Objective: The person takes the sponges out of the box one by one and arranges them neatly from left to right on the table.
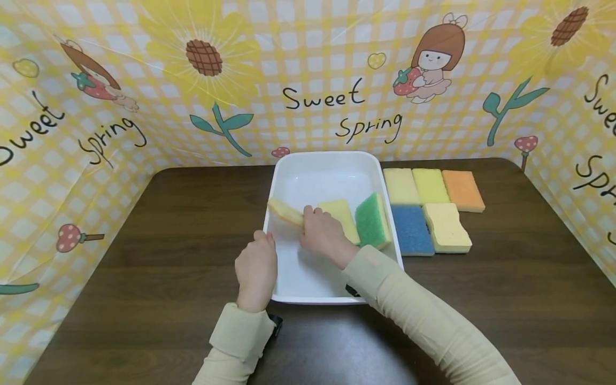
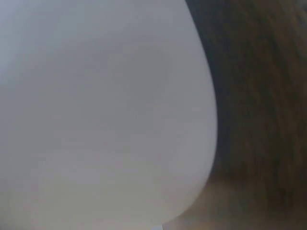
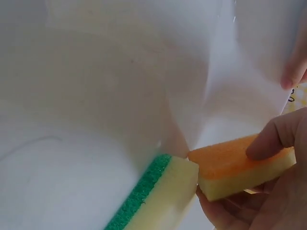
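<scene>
A white tray [image 1: 332,160] sits mid-table. My right hand [image 1: 315,222] reaches into it and pinches an orange-and-yellow sponge [image 1: 285,211] against the tray's left wall. In the right wrist view the thumb lies on the orange face of that sponge [image 3: 240,165], with the right hand [image 3: 259,201] beneath it. A green-and-yellow sponge [image 3: 153,196] lies right beside it. My left hand [image 1: 257,264] grips the tray's left rim, thumb over the edge. A yellow sponge [image 1: 343,218] and a green-faced sponge [image 1: 372,219] lean inside the tray. The left wrist view shows only the blurred tray wall [image 2: 96,110].
Several sponges lie in two rows on the brown table [image 1: 192,235] right of the tray: pale yellow [image 1: 401,186], lime [image 1: 430,185], orange [image 1: 463,190], blue [image 1: 411,230] and cream [image 1: 447,227]. A yellow patterned cloth wall [image 1: 317,80] encloses the table's back and sides.
</scene>
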